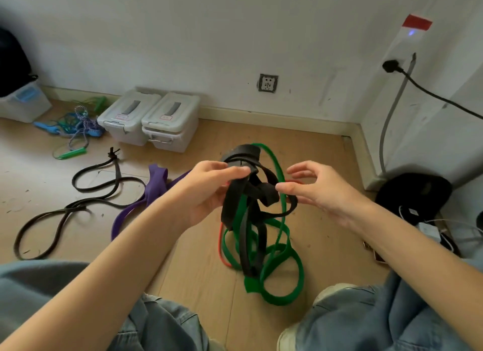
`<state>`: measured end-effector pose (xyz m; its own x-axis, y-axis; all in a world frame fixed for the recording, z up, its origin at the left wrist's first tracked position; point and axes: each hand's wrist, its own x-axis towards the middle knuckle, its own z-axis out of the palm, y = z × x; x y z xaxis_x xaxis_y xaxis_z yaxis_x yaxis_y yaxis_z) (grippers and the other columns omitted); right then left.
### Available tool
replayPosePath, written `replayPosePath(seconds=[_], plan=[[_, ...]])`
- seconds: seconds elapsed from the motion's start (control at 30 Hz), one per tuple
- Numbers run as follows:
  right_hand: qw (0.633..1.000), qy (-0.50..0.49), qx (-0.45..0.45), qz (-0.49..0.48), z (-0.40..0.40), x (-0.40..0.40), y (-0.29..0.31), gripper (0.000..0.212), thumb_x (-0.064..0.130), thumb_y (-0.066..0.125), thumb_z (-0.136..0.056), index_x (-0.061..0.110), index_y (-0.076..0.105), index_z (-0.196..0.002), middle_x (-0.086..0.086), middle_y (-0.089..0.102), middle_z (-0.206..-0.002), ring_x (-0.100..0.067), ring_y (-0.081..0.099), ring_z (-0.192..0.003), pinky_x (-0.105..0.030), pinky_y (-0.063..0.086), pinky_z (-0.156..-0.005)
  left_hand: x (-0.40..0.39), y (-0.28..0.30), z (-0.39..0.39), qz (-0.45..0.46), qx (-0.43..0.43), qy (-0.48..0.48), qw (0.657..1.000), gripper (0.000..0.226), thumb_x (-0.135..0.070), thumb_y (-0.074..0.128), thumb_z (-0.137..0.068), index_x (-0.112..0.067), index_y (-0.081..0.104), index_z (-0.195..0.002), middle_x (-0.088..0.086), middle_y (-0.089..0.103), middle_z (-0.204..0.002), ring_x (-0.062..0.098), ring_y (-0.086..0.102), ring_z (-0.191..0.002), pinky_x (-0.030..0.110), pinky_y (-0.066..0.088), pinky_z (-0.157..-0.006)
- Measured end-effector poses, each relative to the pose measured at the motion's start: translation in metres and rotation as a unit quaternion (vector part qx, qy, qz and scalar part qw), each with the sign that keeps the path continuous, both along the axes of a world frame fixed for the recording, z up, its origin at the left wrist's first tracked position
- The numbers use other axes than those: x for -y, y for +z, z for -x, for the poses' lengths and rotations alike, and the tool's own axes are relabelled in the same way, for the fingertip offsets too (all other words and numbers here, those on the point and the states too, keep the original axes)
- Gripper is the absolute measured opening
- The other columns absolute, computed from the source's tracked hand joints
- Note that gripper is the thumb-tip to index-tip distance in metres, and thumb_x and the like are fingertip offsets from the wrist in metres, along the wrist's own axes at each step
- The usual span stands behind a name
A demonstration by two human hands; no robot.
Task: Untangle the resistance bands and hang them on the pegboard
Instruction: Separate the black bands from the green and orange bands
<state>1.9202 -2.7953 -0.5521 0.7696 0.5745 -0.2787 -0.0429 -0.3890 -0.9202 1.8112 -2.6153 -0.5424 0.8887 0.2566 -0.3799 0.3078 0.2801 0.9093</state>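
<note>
Left grip (209, 191): pinching the tangled bands (251, 209), held above the floor (313, 167).
Right grip (316, 191): loose, fingers beside the tangle.
Lidded bins (151, 120): closed, contents hidden.

We see a tangle of bands at the centre: a black band (249, 191), a green band (283, 267) and a thin red-orange band (222, 248). To the left, on the light wood-grain floor (321, 233), lie a purple band (154, 186) and a dark brown band (78, 207). Far left sit blue and green ropes (75, 126), one braided in purple and white. Two translucent white boxes (154, 119) carry grey handles. The wall (209, 37) is white, and the jeans (392, 319) are pale blue.
</note>
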Motion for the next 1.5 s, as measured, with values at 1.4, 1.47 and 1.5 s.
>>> replayPosePath(seconds=[1.4, 1.47, 1.5], plan=[[0.973, -0.023, -0.153, -0.173, 0.013, -0.015, 0.031, 0.029, 0.027, 0.036, -0.101, 0.004, 0.053, -0.094, -0.008, 0.057, -0.058, -0.012, 0.044, -0.04, -0.019, 0.034, -0.035, 0.011, -0.015, 0.004, -0.155, 0.063, -0.294, 0.941, 0.062, -0.038, 0.076, -0.071, -0.051, 0.044, -0.124, -0.02, 0.058, -0.121, -0.002, 0.055, -0.111, 0.017, 0.05, -0.085], [0.959, -0.034, -0.157, -0.232, 0.012, -0.017, 0.035, 0.031, 0.028, 0.035, -0.101, 0.004, 0.054, -0.095, -0.01, 0.064, -0.065, -0.014, 0.049, -0.045, -0.02, 0.036, -0.037, 0.025, -0.026, 0.002, -0.154, 0.068, -0.242, 0.956, 0.058, -0.043, 0.077, -0.068, -0.043, 0.05, -0.12, -0.015, 0.063, -0.116, 0.003, 0.058, -0.109, 0.025, 0.051, -0.09], [0.949, -0.029, -0.167, -0.266, 0.012, -0.018, 0.036, 0.032, 0.029, 0.036, -0.1, 0.004, 0.055, -0.097, -0.011, 0.066, -0.07, -0.014, 0.051, -0.049, -0.02, 0.037, -0.038, 0.03, -0.03, -0.001, -0.16, 0.071, -0.202, 0.964, 0.049, -0.04, 0.075, -0.072, -0.036, 0.054, -0.116, -0.011, 0.065, -0.112, 0.006, 0.061, -0.106, 0.028, 0.052, -0.09]])
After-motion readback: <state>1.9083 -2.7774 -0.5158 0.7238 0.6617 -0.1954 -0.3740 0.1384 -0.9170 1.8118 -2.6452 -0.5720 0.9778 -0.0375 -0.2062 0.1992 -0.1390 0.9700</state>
